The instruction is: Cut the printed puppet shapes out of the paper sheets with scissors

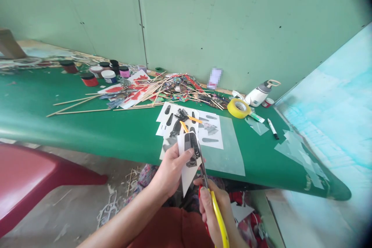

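My left hand pinches a piece of white paper printed with a black figure, thumb on top. In my right hand is a pair of scissors with yellow and red handles, its fingers wrapped round them. The scissor blades run along the right edge of the paper, close to the print. Just beyond, on the table, lie printed sheets with dark shapes, and cut black pieces with orange strips on top of them. A translucent sheet lies to their right.
The green-covered table carries a heap of thin sticks and painted cut-outs, with several paint jars at the left. Yellow tape, a white pump bottle and a marker stand or lie right. A red chair is at the left.
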A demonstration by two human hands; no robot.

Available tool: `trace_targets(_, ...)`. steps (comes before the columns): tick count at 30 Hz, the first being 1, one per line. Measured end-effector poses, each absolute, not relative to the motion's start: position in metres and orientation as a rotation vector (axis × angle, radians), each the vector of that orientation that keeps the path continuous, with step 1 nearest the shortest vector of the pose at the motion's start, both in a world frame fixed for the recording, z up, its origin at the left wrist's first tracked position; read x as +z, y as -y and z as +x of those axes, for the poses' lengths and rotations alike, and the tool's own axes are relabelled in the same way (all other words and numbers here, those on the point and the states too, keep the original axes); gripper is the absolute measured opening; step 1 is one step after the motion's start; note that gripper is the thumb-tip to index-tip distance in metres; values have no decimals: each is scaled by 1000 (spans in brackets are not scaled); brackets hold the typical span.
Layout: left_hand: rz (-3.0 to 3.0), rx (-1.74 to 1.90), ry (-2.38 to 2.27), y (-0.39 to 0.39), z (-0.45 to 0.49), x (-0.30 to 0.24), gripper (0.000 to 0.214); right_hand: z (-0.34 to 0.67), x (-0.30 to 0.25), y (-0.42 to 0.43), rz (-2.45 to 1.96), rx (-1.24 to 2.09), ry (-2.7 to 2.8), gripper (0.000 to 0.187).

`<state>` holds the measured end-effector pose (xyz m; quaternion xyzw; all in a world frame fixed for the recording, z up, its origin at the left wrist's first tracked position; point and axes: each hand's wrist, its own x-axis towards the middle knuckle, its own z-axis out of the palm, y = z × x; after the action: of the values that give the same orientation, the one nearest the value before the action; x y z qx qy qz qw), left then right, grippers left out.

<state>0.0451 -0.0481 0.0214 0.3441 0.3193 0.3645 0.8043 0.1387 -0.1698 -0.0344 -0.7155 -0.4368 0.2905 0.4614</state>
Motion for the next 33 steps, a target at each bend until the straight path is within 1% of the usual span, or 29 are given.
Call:
trace_targets(6, 744, 777, -677, 48, 45, 20, 20, 139, -32, 169, -1791, 669, 1102, 64)
trace_targets(13, 766, 768, -634, 46, 43, 17, 16, 142, -34, 171, -1725, 754, 1112, 58)
trace_targets(22, 825, 697, -592, 51, 41, 18, 18, 140, -32, 170, -1721, 609, 1133, 64)
trace_targets(33, 796, 707, -595, 55, 43, 19, 19, 137, -25, 172, -1761, 655, 1098, 65)
